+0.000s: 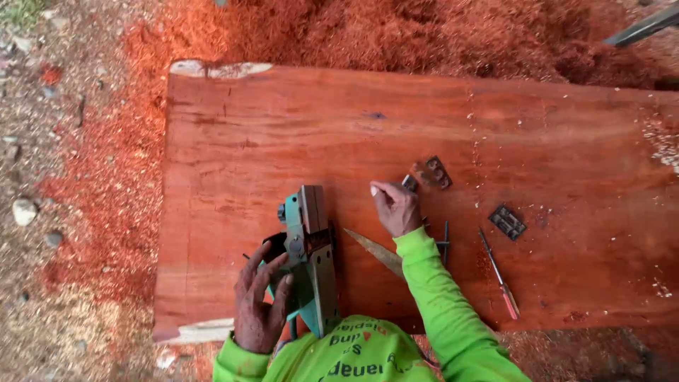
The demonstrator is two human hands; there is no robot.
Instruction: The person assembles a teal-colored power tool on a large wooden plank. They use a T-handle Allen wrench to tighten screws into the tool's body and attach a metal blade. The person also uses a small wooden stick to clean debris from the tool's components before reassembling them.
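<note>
One big red wood slab (396, 141) holds one green power planer (310, 258) near its front edge. The left hand (258, 301) lies open on the planer. Right of the planer, the right hand (395, 207) pinches one small metal piece (409, 183). Two dark metal plates (433, 173) (507, 222) and one red-handled screwdriver (499, 274) lie further right
</note>
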